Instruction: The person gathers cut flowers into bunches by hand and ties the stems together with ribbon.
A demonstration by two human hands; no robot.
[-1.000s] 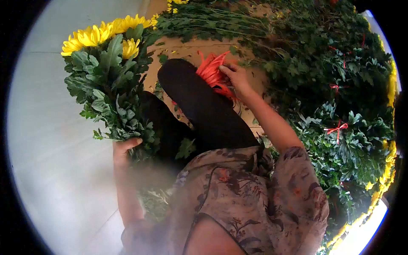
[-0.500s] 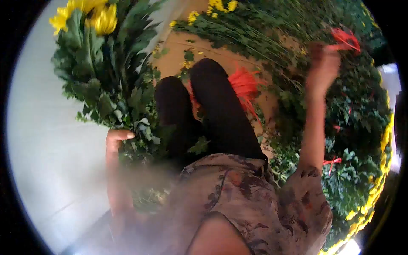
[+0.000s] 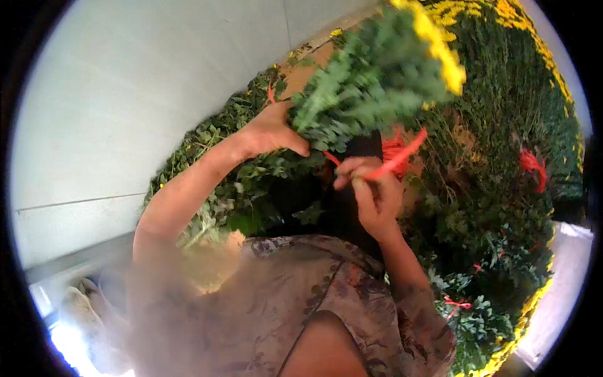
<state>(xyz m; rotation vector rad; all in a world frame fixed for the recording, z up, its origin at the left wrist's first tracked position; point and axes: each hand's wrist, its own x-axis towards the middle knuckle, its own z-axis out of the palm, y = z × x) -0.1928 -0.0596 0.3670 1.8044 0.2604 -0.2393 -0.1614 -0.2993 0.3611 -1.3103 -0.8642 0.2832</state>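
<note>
My left hand (image 3: 273, 132) is wrapped round the lower part of a leafy bunch of yellow chrysanthemums (image 3: 370, 81). The bunch tilts to the upper right, its yellow heads blurred by motion. Just below its stem end, my right hand (image 3: 374, 195) is closed in a pinch on a red plastic string (image 3: 402, 157). One end of the string sticks out to the upper right, and a short piece shows towards the left hand. Whether the string touches the stems I cannot tell. The cut stem ends are hidden.
A heap of red strings (image 3: 394, 149) lies beyond my knee. Flower bunches with red ties (image 3: 532, 169) are piled along the right, edged with yellow blooms (image 3: 534, 314). Loose leaves (image 3: 213, 141) lie along the pale wall (image 3: 125, 94) at left.
My left hand has brought the bunch from the upper left towards the middle, tilting it right. My right hand has come in from the far right to the stem end. The view has turned.
</note>
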